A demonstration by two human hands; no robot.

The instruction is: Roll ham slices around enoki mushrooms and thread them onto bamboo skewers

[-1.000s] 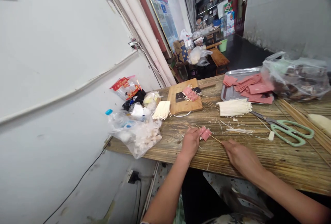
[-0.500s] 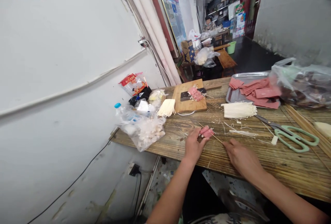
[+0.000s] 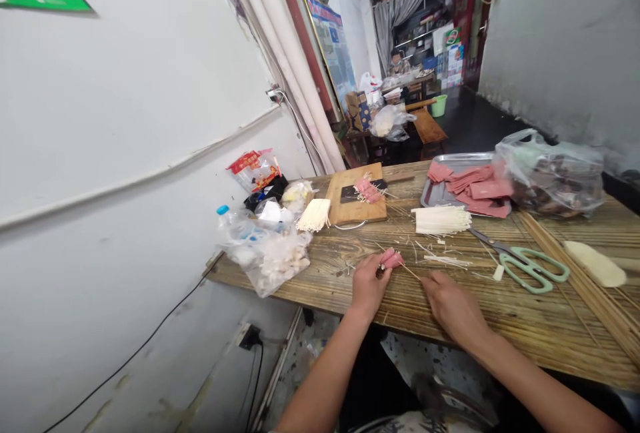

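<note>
Grips a pink roll [image 3: 391, 258] between thumb and fingers of the left hand [image 3: 369, 284], low over the near part of the wooden table [image 3: 403, 309]; pinches with the right hand [image 3: 450, 299], at four o'clock from the roll, the near end of a thin skewer [image 3: 411, 271] leading into it. Cannot tell whether pierced right through, nor whether single or double behind the fingers. Probably well along with this piece, judging by the closed wrap and the stick already in. Just out at three o'clock, loose pale strands [image 3: 447, 261], like trimmings. At eleven o'clock, on a cutting board [image 3: 360, 213] and partly over a dark blade [image 3: 350, 194], a small pile of finished-looking skewered rolls [image 3: 369, 191]: seemingly only a modest share done. Much left, to all appearances: at two o'clock, a thick enoki bundle [image 3: 443, 219], unwrapped; farther, between one and two, flat pink slices [image 3: 487, 186] heaped in a metal tray [image 3: 434, 199]; at ten, a smaller mushroom bunch [image 3: 313, 215]. Out at three o'clock, green-handled scissors [image 3: 505, 251], then a spread of bare sticks [image 3: 583, 284]. Beyond the tray, at two, a clear bag [image 3: 555, 176] of dark contents, unidentifiable; at nine, a bag of pale pieces [image 3: 280, 263]. Far off at twelve, another person [image 3: 400, 69].
</note>
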